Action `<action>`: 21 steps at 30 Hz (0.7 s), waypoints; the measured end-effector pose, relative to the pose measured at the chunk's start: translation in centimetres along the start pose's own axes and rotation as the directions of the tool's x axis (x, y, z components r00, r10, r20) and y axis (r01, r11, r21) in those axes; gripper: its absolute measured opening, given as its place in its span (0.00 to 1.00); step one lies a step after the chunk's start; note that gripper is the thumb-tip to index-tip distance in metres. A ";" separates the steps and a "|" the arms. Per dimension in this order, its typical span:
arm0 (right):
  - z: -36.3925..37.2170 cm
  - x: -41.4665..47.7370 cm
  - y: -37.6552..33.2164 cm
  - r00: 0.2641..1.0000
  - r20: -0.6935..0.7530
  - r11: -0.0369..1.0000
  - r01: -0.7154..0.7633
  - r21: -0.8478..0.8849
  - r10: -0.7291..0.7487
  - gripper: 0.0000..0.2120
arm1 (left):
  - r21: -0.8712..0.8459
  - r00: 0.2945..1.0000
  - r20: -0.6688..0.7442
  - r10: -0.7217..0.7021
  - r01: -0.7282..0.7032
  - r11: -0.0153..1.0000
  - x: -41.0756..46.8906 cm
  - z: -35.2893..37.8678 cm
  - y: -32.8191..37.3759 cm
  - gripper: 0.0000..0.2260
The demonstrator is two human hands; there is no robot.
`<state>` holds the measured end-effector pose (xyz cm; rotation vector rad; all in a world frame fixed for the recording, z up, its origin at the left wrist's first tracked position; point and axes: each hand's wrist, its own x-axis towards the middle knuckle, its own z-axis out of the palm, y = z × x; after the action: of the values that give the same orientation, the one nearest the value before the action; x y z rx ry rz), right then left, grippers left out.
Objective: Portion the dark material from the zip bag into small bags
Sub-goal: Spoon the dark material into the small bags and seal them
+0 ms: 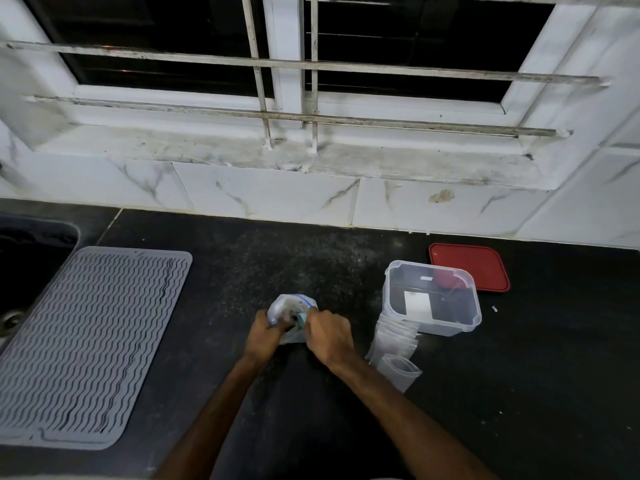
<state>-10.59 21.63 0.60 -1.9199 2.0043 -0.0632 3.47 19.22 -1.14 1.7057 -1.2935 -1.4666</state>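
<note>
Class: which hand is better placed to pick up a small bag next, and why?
Probably the right hand: the small bags lie just beside it, by the clear box, though it pinches a green thing. The left hand grips the zip bag and would have to cross over it.

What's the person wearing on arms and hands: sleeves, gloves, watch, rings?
Left hand and right hand: no gloves. Left forearm and right forearm are bare down to the frame's lower edge; no sleeve in view. No watch or band at either wrist. Rings: too small to tell.
</note>
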 end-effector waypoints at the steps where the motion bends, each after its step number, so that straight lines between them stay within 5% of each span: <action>1: 0.1 -0.1 -0.1 1.000 0.013 0.999 0.010 -0.033 -0.009 0.13 | 0.017 1.000 -0.015 -0.021 0.021 1.000 0.1 0.2 -0.4 0.07; 4: -0.1 -0.2 -0.2 0.999 0.031 0.996 0.024 -0.089 -0.021 0.14 | 0.086 0.988 -0.131 -0.084 0.096 0.992 0.2 0.7 -1.4 0.20; 9: -0.4 0.1 -0.4 0.999 0.033 0.998 0.009 -0.057 -0.008 0.15 | 0.186 0.980 -0.196 -0.019 0.056 0.981 0.5 2.3 -1.0 0.22; 21: -0.2 0.2 0.2 0.966 0.140 0.964 0.235 -0.125 -0.217 0.17 | 0.274 0.998 -0.049 -0.031 0.043 0.961 0.7 1.1 -0.9 0.23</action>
<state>-10.85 21.38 0.70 -2.1768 1.7426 0.1411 2.70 19.14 -2.45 1.9356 -1.5067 -1.3090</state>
